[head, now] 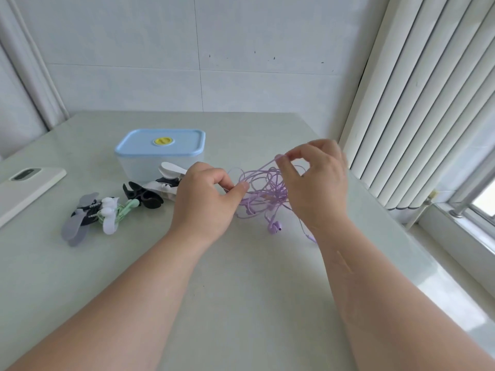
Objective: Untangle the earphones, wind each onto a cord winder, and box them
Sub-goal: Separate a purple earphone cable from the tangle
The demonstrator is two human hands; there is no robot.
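A tangle of purple earphones (263, 190) hangs between my hands just above the table, its earbuds (275, 226) dangling near the surface. My left hand (205, 202) pinches the cord at the tangle's left side. My right hand (314, 178) pinches a loop of cord and lifts it up to the right. To the left lie earphones wound on cord winders: a grey winder (76, 223), a white winder with a green cord (111, 212), a black winder (143, 195) and a white winder (171, 171). The box (160, 153) with a blue lid stands shut behind them.
A phone in a white case (25, 187) lies at the table's left edge. The pale green table (241, 277) meets a tiled wall behind. Vertical blinds (417, 103) and a window sill border the right side.
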